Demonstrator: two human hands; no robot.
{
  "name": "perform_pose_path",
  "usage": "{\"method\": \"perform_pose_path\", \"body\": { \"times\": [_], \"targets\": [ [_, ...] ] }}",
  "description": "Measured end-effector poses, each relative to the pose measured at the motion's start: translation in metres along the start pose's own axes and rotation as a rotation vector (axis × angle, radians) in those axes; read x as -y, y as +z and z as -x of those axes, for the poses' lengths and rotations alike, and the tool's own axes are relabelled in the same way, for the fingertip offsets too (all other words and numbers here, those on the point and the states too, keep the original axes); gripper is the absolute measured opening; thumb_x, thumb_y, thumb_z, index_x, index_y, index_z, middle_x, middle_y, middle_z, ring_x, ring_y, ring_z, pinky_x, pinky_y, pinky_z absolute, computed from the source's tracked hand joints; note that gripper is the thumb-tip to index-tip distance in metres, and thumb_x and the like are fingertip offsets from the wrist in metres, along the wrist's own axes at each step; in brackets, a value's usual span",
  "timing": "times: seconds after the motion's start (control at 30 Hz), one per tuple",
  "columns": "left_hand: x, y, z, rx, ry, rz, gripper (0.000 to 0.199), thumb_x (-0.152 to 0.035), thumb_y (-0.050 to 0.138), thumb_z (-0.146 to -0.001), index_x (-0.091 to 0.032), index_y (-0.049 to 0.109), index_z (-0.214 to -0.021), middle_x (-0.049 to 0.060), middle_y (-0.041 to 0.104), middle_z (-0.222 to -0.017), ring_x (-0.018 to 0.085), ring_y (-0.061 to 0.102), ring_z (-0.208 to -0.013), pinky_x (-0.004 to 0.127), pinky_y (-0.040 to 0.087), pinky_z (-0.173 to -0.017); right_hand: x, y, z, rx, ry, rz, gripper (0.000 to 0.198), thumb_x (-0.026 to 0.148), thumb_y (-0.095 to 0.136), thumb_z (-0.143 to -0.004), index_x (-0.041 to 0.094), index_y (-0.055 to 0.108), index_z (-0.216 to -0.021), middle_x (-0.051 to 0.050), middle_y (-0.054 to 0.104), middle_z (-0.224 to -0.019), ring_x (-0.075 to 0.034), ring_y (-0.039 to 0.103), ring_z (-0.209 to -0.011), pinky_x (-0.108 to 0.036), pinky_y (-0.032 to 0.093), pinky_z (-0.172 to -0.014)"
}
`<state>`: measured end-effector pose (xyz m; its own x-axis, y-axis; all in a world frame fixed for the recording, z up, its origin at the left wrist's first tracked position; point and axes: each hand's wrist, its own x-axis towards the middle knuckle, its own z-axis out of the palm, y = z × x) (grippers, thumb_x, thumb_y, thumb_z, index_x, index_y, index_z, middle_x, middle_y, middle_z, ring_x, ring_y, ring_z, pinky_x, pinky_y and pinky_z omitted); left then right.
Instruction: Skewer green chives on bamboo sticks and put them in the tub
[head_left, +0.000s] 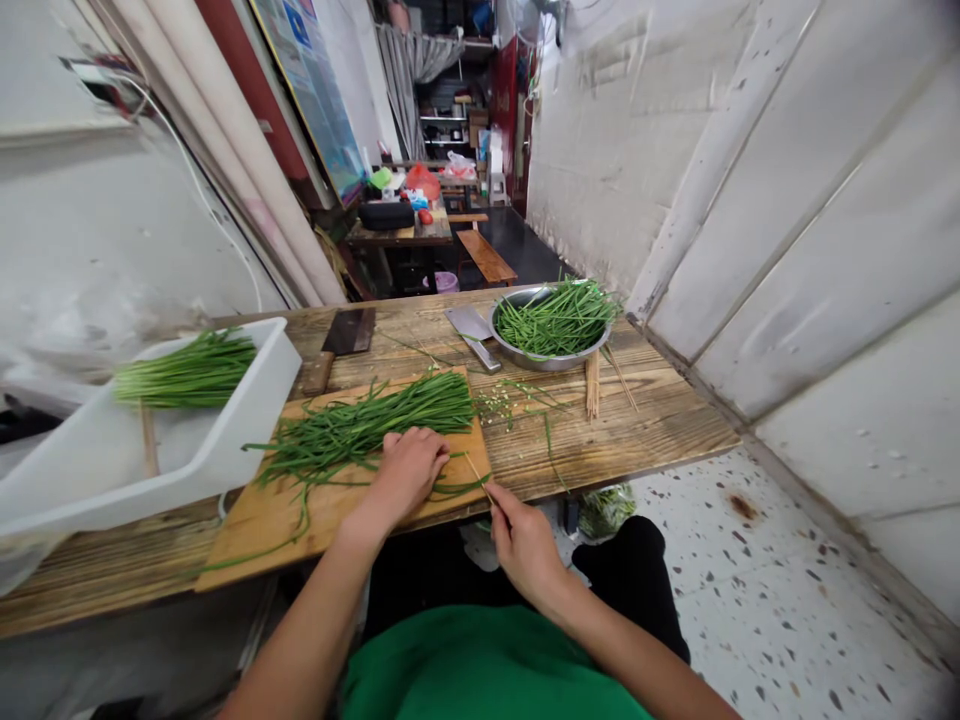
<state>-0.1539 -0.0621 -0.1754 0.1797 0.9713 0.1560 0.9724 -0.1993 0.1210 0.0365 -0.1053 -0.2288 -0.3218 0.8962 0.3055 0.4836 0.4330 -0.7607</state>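
Note:
A pile of long green chives (360, 425) lies across a wooden cutting board (247, 530) in front of me. My left hand (412, 468) rests at the near side of the pile, its fingers curled down over a few chive stalks by the board's edge. Pinched in my right hand (526, 540) is a thin bamboo skewer (475, 468), tilted with its tip toward my left hand. A few stalks (457, 490) run between the two hands. What the left fingertips touch is partly hidden.
Behind the board lie two cleavers (350, 331) (471, 325). A metal bowl (525, 352) heaped with chives stands at the back right, bundled skewers (592, 388) beside it. On the left, a white bin (262, 375) holds more chives. Trimmings (502, 402) litter the table.

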Motion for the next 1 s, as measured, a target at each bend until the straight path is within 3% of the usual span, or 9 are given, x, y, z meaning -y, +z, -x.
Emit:
{"method": "perform_pose_path", "body": {
  "times": [0.23,0.33,0.47,0.63,0.87,1.0],
  "targets": [
    [0.001,-0.001,-0.004,0.022,0.137,-0.023,0.024,-0.026,0.04,-0.087,-0.017,0.059,-0.077,0.007,0.061,-0.078,0.021,0.05,-0.079,0.034,0.029,-0.073,0.001,-0.003,0.001,0.002,-0.001,-0.008,0.036,0.012,0.037,-0.084,0.012,0.057,-0.114,-0.012,0.068,-0.097,-0.019,0.066,-0.079,-0.028,0.052,-0.073],
    [-0.006,-0.004,-0.003,0.016,0.091,0.129,0.021,-0.025,0.04,-0.086,-0.017,0.059,-0.082,0.005,0.063,-0.078,0.019,0.053,-0.075,0.032,0.032,-0.072,0.003,-0.004,0.001,0.004,-0.004,-0.006,0.037,0.013,0.036,-0.084,0.01,0.057,-0.113,-0.012,0.069,-0.091,-0.018,0.066,-0.072,-0.027,0.052,-0.071],
    [-0.01,0.006,-0.001,-0.056,-0.012,0.313,0.022,-0.025,0.044,-0.084,-0.02,0.063,-0.094,0.005,0.067,-0.091,0.02,0.057,-0.085,0.034,0.037,-0.078,0.002,-0.004,0.001,0.007,0.0,-0.001,0.037,0.013,0.036,-0.083,0.011,0.058,-0.114,-0.01,0.07,-0.085,-0.017,0.066,-0.068,-0.025,0.052,-0.068],
    [-0.006,0.018,-0.001,-0.084,-0.089,0.476,0.023,-0.032,0.049,-0.081,-0.018,0.066,-0.087,0.004,0.068,-0.086,0.018,0.061,-0.079,0.029,0.044,-0.073,0.002,-0.004,-0.003,0.007,0.003,-0.007,0.037,0.013,0.037,-0.083,0.013,0.059,-0.113,-0.01,0.069,-0.093,-0.017,0.066,-0.075,-0.027,0.052,-0.073],
    [-0.009,0.016,-0.001,-0.118,-0.118,0.501,0.021,-0.031,0.05,-0.079,-0.017,0.066,-0.082,0.004,0.068,-0.082,0.018,0.061,-0.075,0.029,0.045,-0.071,0.004,-0.006,-0.005,0.014,-0.008,-0.023,0.038,0.013,0.036,-0.083,0.009,0.06,-0.112,-0.013,0.068,-0.097,-0.019,0.066,-0.082,-0.03,0.051,-0.078],
    [-0.008,0.017,-0.001,-0.129,-0.101,0.513,0.022,-0.032,0.051,-0.079,-0.017,0.067,-0.08,0.004,0.069,-0.081,0.018,0.061,-0.076,0.03,0.046,-0.073,0.004,-0.005,-0.004,0.006,-0.011,-0.029,0.038,0.014,0.035,-0.083,0.008,0.06,-0.112,-0.012,0.069,-0.088,-0.019,0.066,-0.072,-0.029,0.053,-0.073]
  ]
}}
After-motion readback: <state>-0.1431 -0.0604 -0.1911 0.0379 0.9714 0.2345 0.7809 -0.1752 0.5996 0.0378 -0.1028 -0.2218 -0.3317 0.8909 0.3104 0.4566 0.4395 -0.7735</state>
